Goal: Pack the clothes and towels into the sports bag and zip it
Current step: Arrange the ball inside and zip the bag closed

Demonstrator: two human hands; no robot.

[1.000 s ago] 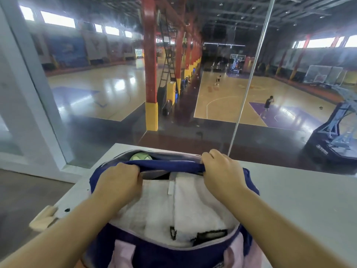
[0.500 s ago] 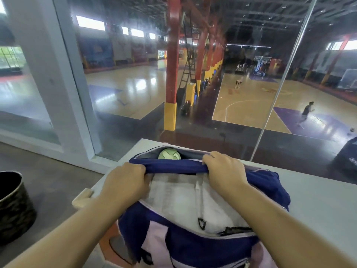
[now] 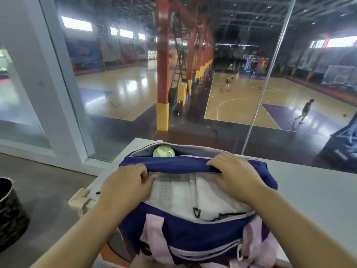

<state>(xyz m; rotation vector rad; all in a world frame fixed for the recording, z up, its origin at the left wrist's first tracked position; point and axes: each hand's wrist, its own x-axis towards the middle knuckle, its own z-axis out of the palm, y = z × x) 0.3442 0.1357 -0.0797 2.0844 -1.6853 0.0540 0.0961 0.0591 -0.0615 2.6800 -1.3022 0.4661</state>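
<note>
A dark patterned bin (image 3: 9, 213) is seen on the grey floor (image 3: 48, 190) at far left, well apart from the desk (image 3: 313, 190). The desk's left corner lies just beside the left hand (image 3: 123, 187), whose fingers are curled onto the left end of the navy flap (image 3: 173, 164) of the sports bag (image 3: 193, 235). The bag is set on the desk with its main opening unzipped. A white towel (image 3: 173, 192) is laid inside, just below both hands, and a pale green ball (image 3: 163, 151) is lodged behind the flap. The flap's right part is gripped by the right hand (image 3: 233, 175), fingers curled over it. Bare desk is left open to the right. Glass (image 3: 116, 93) is set along the far edge, and a basketball court (image 3: 241, 105) is seen beyond.
</note>
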